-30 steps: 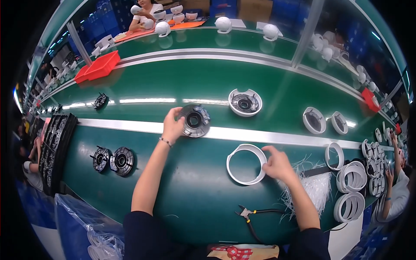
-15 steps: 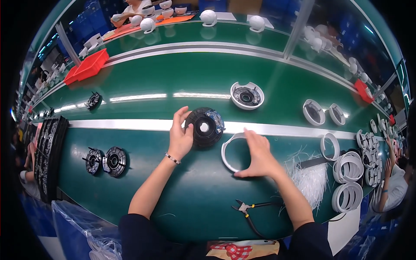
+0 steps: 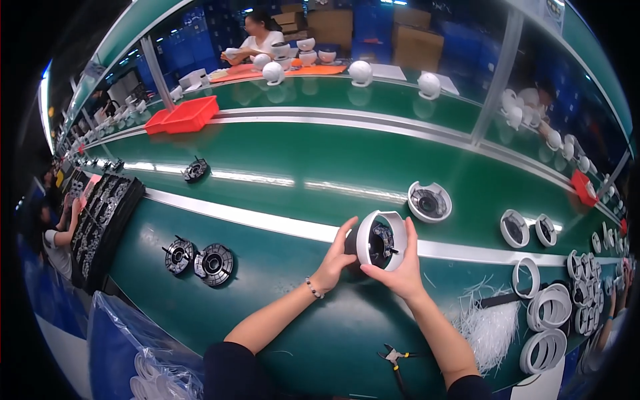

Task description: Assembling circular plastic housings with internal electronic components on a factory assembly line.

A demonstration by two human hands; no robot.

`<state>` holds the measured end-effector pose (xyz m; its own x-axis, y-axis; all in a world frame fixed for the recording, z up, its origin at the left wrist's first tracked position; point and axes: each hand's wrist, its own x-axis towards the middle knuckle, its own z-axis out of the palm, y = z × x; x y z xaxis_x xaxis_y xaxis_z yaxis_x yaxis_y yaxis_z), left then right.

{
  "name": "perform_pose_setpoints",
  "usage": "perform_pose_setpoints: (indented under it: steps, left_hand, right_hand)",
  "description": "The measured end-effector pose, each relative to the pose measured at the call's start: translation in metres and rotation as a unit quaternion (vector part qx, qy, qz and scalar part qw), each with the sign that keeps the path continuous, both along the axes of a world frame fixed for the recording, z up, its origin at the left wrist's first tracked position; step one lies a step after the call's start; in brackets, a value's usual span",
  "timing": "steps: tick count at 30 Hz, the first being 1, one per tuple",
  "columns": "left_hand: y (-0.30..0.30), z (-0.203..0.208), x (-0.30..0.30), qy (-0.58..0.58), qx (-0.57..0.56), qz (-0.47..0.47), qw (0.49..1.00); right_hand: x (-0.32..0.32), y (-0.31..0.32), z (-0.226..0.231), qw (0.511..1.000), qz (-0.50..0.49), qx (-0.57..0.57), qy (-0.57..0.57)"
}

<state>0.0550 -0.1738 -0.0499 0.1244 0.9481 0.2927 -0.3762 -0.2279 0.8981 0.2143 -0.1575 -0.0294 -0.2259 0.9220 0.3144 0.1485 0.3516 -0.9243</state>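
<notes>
In front of me both hands are closed around two parts brought together. My left hand (image 3: 329,268) grips a black round part (image 3: 381,248) with a circuit board on it. My right hand (image 3: 405,275) holds a white plastic ring (image 3: 364,241) by its right side. The ring is tilted up and the black part shows through its opening. Whether the two are seated together I cannot tell. Two more black round parts, one a black disc (image 3: 213,265), lie on the green bench to the left.
Cutters (image 3: 393,355) with yellow-and-black handles lie near the front edge. A bundle of white strips (image 3: 490,331) and stacked white rings (image 3: 543,351) are at the right. White-rimmed assemblies (image 3: 448,200) sit beyond the pale strip. A black rack (image 3: 107,230) stands left; a person (image 3: 265,43) works opposite.
My hands have come together, bringing the white ring up against the black part, which was held apart from it. The view has shifted, so the bench appears tilted.
</notes>
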Motion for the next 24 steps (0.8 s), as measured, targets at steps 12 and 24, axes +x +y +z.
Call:
perform_pose_setpoints:
  steps: [12, 24]
  left_hand:
    - [-0.004, -0.002, -0.003, -0.299, -0.175, -0.121, 0.930]
    - [0.003, 0.011, -0.002, -0.274, -0.189, -0.110, 0.937]
  right_hand:
    - [-0.026, -0.011, 0.005, 0.996, 0.019, 0.066, -0.051]
    - [-0.018, -0.008, 0.013, 0.987, 0.048, 0.088, -0.129]
